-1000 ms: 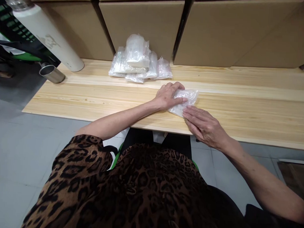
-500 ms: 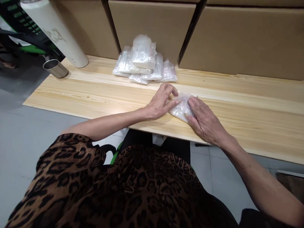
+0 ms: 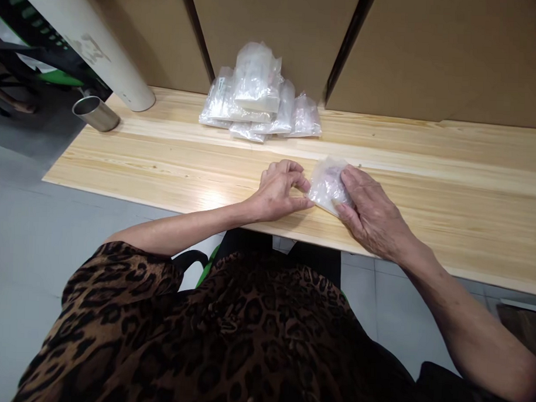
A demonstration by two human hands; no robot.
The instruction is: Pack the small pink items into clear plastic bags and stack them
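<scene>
A small clear plastic packet (image 3: 328,185), crinkled and shiny with something pale inside, lies on the wooden table in front of me. My right hand (image 3: 373,213) grips its right side, fingers on top and thumb at the near edge. At the packet's left edge is my left hand (image 3: 279,192); its thumb and curled fingers are apart, with the tips at or touching the plastic. Behind them, a pile of similar clear packets (image 3: 256,101) is stacked against the cardboard boxes.
Large cardboard boxes (image 3: 444,60) line the back of the table (image 3: 448,201). To the left stand a white cylinder (image 3: 110,60) and a metal cup (image 3: 96,114) near the table's left end. Part of another person shows beyond, at the far left.
My left hand has drawn back from over the packet to its left edge, uncovering more of it. My right hand keeps its grip. The view has tilted slightly downward.
</scene>
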